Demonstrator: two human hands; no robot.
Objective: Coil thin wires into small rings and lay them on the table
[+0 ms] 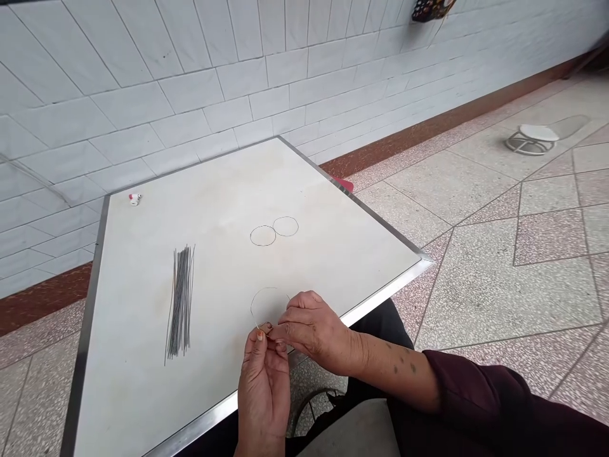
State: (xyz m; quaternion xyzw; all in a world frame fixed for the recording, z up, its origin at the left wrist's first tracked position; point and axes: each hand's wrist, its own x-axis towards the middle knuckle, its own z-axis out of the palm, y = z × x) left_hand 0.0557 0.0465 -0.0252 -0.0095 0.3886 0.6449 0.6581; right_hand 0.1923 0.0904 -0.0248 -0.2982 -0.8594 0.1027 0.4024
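A thin wire (252, 303), bent into an open curve, rises from the fingers of both hands at the table's near edge. My left hand (264, 381), palm up, pinches it between thumb and fingertips. My right hand (309, 330) comes in from the right with closed fingers at the same wire, and its fingers hide part of it. Beyond the hands, two wire rings (263, 235) lie side by side on the white table (219, 190), touching or nearly so. To the left rests a bundle of straight grey wires (181, 304), with a few strands a little apart.
A small white and pink object (135, 199) sits near the table's far left corner. Metal trim (380, 289) edges the tabletop. A white tiled wall (190, 114) stands behind it. On the speckled floor at right is a low white-topped chair (537, 136).
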